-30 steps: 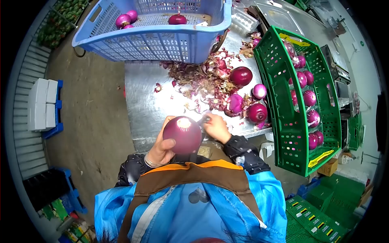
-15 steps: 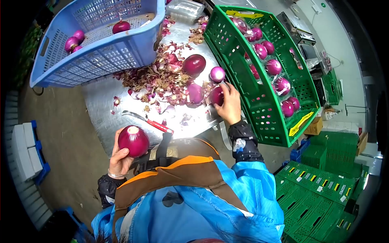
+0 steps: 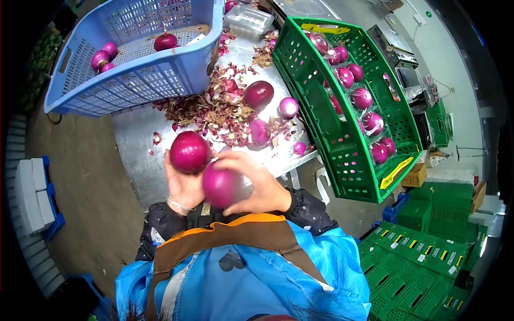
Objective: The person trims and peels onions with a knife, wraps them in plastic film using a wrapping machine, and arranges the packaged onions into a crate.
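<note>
One red onion (image 3: 190,152) sits in your left hand (image 3: 184,188), at the near side of the worktop (image 3: 134,155); that grip is curled around its underside. A second onion (image 3: 218,184), partly blurred, is just beside it, nearer your body, and the grip of your right hand (image 3: 259,184) is clamped on it. Whether the two onions touch cannot be told. Beyond your hands lies a heap of peel (image 3: 214,107), spread across the metal surface. Three loose bulbs lie along its right side: a large dark bulb (image 3: 259,94), a small bulb (image 3: 288,107) and a paler bulb (image 3: 259,132). To your right, a tilted green crate (image 3: 332,125) contains wrapped onions (image 3: 362,98). At far left, a blue basket (image 3: 134,64) contains more onions (image 3: 100,59).
</note>
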Demonstrator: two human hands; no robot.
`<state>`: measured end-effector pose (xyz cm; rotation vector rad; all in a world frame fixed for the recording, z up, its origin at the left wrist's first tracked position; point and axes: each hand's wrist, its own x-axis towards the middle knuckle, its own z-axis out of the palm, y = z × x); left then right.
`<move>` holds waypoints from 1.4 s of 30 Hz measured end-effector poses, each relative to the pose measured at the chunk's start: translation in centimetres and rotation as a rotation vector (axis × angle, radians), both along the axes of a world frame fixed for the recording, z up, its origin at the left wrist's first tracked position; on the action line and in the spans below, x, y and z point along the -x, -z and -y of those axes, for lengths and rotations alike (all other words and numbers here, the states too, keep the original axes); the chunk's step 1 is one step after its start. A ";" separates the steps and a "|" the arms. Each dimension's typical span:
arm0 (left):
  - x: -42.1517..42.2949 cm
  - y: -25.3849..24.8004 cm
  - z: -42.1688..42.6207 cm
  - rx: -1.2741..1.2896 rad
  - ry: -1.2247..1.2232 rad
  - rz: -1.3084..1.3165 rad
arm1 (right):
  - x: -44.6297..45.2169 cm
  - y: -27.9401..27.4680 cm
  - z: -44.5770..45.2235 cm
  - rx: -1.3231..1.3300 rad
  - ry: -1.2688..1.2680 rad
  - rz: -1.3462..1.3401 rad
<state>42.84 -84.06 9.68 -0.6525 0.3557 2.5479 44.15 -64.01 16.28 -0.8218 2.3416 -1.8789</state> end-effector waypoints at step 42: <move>-2.5 -4.8 1.0 0.134 0.349 -0.793 | 13.0 14.1 -13.4 -1.179 0.480 -0.413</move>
